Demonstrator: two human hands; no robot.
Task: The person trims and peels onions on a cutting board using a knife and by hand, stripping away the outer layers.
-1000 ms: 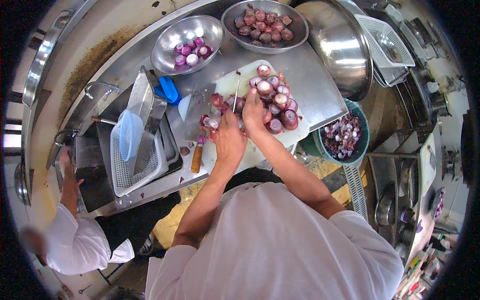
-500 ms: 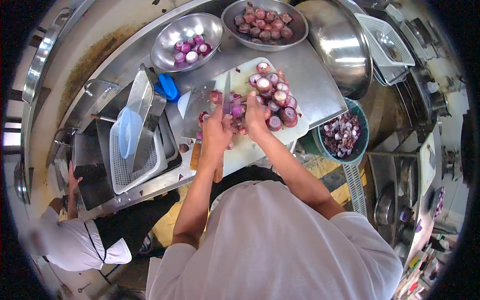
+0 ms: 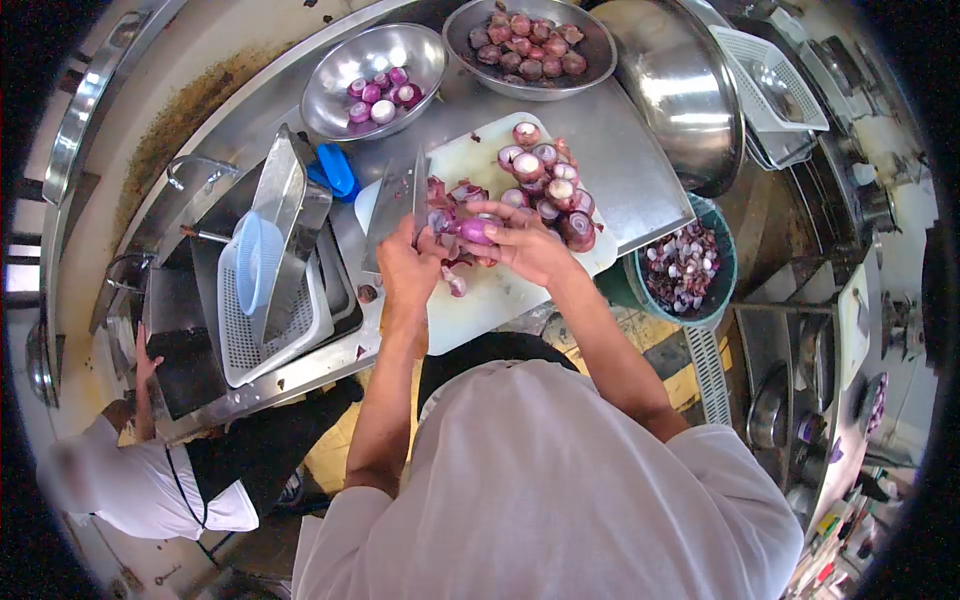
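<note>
You have a red onion pinched in your right hand, apparently mid-peel, with the knife gripped by your left hand beside it; stripping it clean calls for a steady pinch.

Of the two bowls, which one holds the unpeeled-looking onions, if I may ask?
The right bowl, beside the big pot: its many onions are dull reddish-brown, while the left bowl holds fewer, glossy purple and white ones.
</note>
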